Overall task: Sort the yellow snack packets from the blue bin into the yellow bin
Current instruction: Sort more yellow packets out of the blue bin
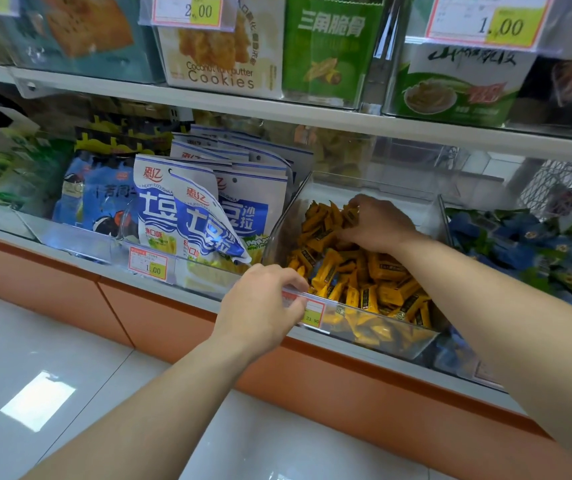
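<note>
L hand [260, 306] grips clear bin [286, 220] front rim | R hand [378, 223] pinches yellow snack packets [357, 271], mid-frame, in that bin | I judge pkts light, crinkly, slick; take by crimped end

Premises are a retail snack shop: tiered shelves [312, 114] carry packaged cookies [220, 60], clear bins [374, 336] hold loose wrapped snacks [357, 271], and price tags [148, 266] are clipped along the shelf edges.
</note>
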Action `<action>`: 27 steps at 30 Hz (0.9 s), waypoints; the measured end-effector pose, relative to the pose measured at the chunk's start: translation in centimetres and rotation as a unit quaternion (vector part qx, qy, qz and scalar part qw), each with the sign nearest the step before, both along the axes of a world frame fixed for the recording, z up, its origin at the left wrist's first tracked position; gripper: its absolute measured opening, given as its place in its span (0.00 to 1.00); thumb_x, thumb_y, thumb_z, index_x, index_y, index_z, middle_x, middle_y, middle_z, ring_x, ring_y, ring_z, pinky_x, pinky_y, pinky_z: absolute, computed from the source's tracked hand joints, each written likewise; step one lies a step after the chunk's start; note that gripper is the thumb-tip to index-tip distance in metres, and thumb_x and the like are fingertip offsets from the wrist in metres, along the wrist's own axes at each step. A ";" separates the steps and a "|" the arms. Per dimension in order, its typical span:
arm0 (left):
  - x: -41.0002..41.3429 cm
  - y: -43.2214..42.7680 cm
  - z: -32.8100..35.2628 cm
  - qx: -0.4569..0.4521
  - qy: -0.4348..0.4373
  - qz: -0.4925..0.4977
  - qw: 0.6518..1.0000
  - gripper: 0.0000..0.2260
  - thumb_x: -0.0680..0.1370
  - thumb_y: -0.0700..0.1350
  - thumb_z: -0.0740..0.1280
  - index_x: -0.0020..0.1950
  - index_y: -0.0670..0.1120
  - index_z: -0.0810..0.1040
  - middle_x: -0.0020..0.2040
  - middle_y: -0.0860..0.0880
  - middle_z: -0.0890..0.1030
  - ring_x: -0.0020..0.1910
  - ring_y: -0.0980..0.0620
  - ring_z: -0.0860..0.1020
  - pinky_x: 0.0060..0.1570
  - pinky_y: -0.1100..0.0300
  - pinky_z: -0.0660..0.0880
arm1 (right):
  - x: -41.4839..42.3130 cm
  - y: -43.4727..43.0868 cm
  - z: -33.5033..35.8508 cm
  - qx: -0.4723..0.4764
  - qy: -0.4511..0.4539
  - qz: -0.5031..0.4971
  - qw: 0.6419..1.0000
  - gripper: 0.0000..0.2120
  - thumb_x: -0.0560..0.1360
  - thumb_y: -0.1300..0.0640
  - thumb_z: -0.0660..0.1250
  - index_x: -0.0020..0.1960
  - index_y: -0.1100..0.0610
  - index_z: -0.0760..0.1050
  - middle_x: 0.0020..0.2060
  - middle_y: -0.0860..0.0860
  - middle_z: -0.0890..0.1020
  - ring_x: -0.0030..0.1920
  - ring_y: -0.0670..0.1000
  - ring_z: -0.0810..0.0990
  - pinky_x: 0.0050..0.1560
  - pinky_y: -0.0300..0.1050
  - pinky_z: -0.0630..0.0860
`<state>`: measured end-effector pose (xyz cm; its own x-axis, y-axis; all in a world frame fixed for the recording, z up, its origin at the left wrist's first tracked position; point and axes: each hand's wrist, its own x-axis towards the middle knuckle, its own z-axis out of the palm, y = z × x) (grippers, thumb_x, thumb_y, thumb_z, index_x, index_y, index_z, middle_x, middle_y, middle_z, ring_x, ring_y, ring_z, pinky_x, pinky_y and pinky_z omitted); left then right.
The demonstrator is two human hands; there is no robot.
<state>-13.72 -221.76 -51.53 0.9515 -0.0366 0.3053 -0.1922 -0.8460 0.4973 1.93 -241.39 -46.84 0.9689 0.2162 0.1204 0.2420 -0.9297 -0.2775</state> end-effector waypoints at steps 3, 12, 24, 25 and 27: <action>0.1 0.0 -0.1 0.002 -0.005 0.000 1.000 0.07 0.77 0.54 0.69 0.55 0.59 0.81 0.52 0.62 0.80 0.54 0.63 0.70 0.51 0.64 0.68 | -1.2 0.2 -0.1 -0.031 -0.096 0.061 0.993 0.25 0.71 0.42 0.71 0.65 0.49 0.75 0.58 0.51 0.78 0.61 0.58 0.75 0.54 0.50 0.73; 0.1 -0.1 -0.2 0.032 -0.018 0.005 0.999 0.07 0.77 0.55 0.68 0.55 0.59 0.80 0.52 0.61 0.81 0.55 0.60 0.74 0.53 0.60 0.74 | -2.3 3.2 -1.7 -0.217 0.129 0.144 0.957 0.32 0.72 0.43 0.72 0.72 0.51 0.69 0.65 0.52 0.76 0.61 0.55 0.76 0.58 0.49 0.77; 0.1 -2.0 2.2 -0.005 -0.065 0.006 0.998 0.10 0.76 0.51 0.69 0.57 0.55 0.81 0.53 0.58 0.83 0.53 0.57 0.79 0.55 0.54 0.77 | -7.3 -3.2 2.8 0.181 -0.001 0.101 0.978 0.23 0.69 0.53 0.77 0.59 0.39 0.72 0.51 0.38 0.77 0.51 0.40 0.77 0.40 0.24 0.68; 0.1 -2.5 2.4 -0.014 -0.061 -0.004 0.998 0.11 0.77 0.51 0.69 0.58 0.55 0.81 0.54 0.58 0.82 0.53 0.58 0.79 0.56 0.55 0.77 | -8.2 -4.2 2.9 0.179 -0.018 0.096 0.979 0.21 0.69 0.53 0.77 0.57 0.40 0.73 0.51 0.40 0.77 0.50 0.41 0.77 0.41 0.25 0.68; 0.4 -3.6 2.6 -0.034 -0.034 -0.030 0.998 0.13 0.77 0.52 0.68 0.61 0.54 0.80 0.57 0.58 0.81 0.56 0.58 0.78 0.58 0.56 0.77 | -10.1 -6.2 3.1 0.164 -0.045 0.080 0.982 0.20 0.68 0.51 0.78 0.56 0.42 0.74 0.51 0.44 0.78 0.49 0.43 0.77 0.44 0.30 0.70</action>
<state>-13.36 -225.33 -48.95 0.9254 -0.0701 0.3725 -0.2766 -0.7968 0.5372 -8.21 -247.55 -43.73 0.9076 0.3002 0.2935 0.4157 -0.7413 -0.5270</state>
